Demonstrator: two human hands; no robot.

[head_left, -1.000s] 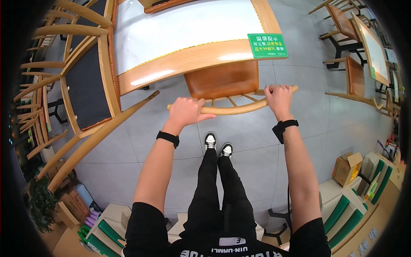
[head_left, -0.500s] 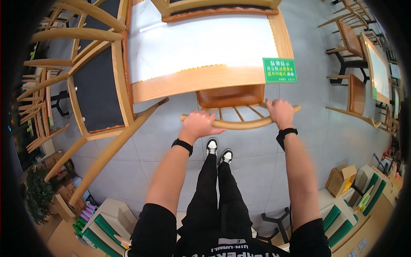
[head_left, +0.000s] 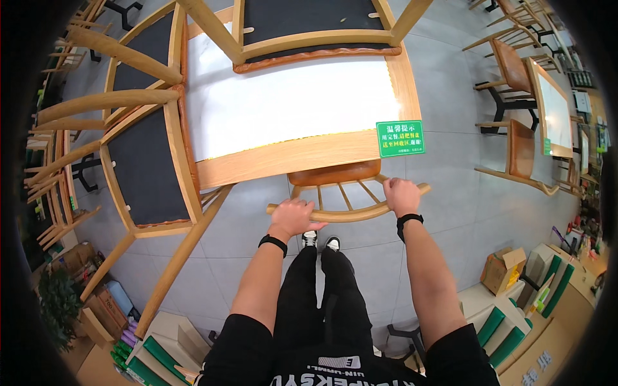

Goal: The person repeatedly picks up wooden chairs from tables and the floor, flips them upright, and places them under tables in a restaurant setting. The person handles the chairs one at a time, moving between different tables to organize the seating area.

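A wooden chair (head_left: 351,215) with a curved top rail, thin spindles and an orange-brown seat stands in front of me. The front of its seat is hidden beneath the edge of a wood-rimmed table (head_left: 290,159) with a white top. My left hand (head_left: 294,216) is closed round the left part of the rail. On the rail's right part, my right hand (head_left: 402,197) is closed too. Both forearms reach forward, a black band on each wrist. A green sign (head_left: 400,138) lies at the table's near right corner.
Upturned chairs (head_left: 151,170) rest along the table's left side, their legs and rails jutting out. Another upturned chair (head_left: 315,46) lies across its far part. Cartons (head_left: 503,271) and green-and-cream seats (head_left: 499,318) stand behind me. More tables and chairs (head_left: 520,145) are at right.
Less of the chair's seat shows; it has slid farther under the table. The view has tilted, so table and chair appear lower. Both hands keep their hold on the rail.
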